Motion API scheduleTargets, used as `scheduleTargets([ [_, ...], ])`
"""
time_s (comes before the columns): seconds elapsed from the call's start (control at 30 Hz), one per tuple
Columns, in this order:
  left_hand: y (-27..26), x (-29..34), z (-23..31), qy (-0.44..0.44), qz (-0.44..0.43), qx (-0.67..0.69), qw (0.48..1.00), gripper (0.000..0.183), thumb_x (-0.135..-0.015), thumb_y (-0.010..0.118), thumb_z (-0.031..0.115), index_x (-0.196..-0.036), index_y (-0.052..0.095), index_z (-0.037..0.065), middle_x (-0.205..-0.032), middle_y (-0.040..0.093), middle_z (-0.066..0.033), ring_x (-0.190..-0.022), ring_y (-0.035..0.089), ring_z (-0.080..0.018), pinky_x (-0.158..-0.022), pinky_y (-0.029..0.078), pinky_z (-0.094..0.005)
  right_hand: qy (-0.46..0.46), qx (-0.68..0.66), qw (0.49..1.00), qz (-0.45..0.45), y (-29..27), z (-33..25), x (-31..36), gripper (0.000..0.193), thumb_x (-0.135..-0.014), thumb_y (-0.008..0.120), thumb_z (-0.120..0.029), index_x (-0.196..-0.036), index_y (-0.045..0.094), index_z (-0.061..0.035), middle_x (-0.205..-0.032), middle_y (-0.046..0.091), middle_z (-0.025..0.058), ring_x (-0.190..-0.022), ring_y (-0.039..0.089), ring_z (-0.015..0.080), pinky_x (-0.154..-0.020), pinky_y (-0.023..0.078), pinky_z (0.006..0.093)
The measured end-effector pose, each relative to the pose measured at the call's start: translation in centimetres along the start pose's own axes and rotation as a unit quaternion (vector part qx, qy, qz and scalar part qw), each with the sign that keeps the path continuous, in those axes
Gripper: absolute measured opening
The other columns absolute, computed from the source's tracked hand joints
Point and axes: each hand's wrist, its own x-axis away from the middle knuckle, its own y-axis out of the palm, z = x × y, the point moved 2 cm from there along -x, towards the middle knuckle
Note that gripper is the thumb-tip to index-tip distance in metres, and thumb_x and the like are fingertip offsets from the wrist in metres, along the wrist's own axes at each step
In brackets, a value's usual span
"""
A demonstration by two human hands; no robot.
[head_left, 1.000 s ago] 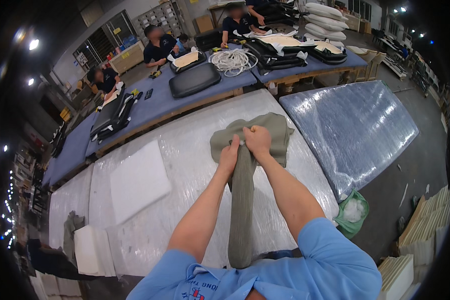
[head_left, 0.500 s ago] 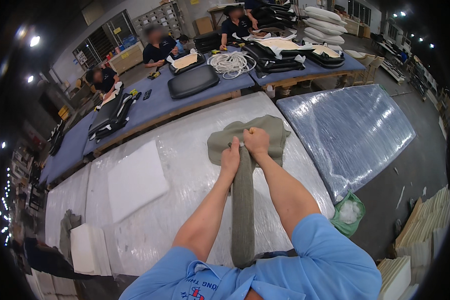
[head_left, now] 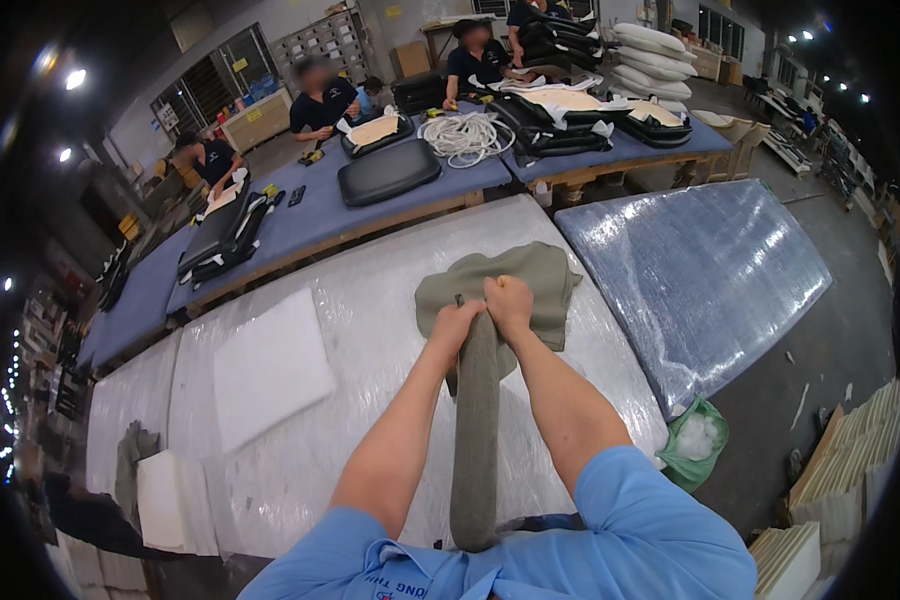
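A long grey-green fabric cover (head_left: pixel 478 440) stretches from my hands down to my body over the plastic-wrapped table. Its wider part (head_left: pixel 540 262) spreads flat beyond my hands. My left hand (head_left: pixel 454 325) grips the fabric at the left of the narrow strip's upper end. Close beside it, my right hand (head_left: pixel 509 302) is closed in a fist on the same fabric. Both sets of fingers are wrapped round the cloth, and what lies inside the folds is hidden. A white foam sheet (head_left: pixel 273 370) lies on the table to the left.
A film-wrapped blue panel (head_left: pixel 695 280) stands at the right, with a green bag of white stuffing (head_left: pixel 698 440) by its near corner. Across the table, a blue workbench (head_left: pixel 300 225) holds black cushions (head_left: pixel 388 172) and coiled white cord (head_left: pixel 465 138); several people work there. Foam blocks (head_left: pixel 175 505) sit at lower left.
Both hands have come slightly nearer to me, pulling at the fabric. The narrow strip has shifted a little left and toward me. My left hand is now more closed over the cloth.
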Motion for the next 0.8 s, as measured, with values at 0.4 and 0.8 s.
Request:
scheduleTargets([
  [0.4,-1.8,-2.1,-0.2,-0.068,-0.004,0.069,0.995,0.047,-0.093,0.07,0.043,-0.106,0.07,-0.002,-0.094,0.069,-0.0098,-0.082,0.066,-0.0211,-0.072,0.052,-0.037,0.05,-0.055,0.997,0.0,1.4,-0.5,0.7,0.038,-0.082,0.064,-0.033,-0.069,0.061,0.0022,-0.067,0.06,0.0244,-0.062,0.06,0.041,-0.065,0.048,0.0501],
  [0.8,-0.3,0.7,0.2,-0.029,-0.039,-0.012,0.999,0.05,-0.093,0.071,0.047,-0.111,0.068,0.001,-0.099,0.071,-0.0085,-0.087,0.068,-0.0172,-0.075,0.054,-0.0326,0.024,-0.022,0.999,-0.002,0.8,0.3,-0.3,0.039,-0.084,0.063,-0.034,-0.067,0.06,0.0012,-0.067,0.059,0.0237,-0.06,0.056,0.042,-0.062,0.045,0.0508],
])
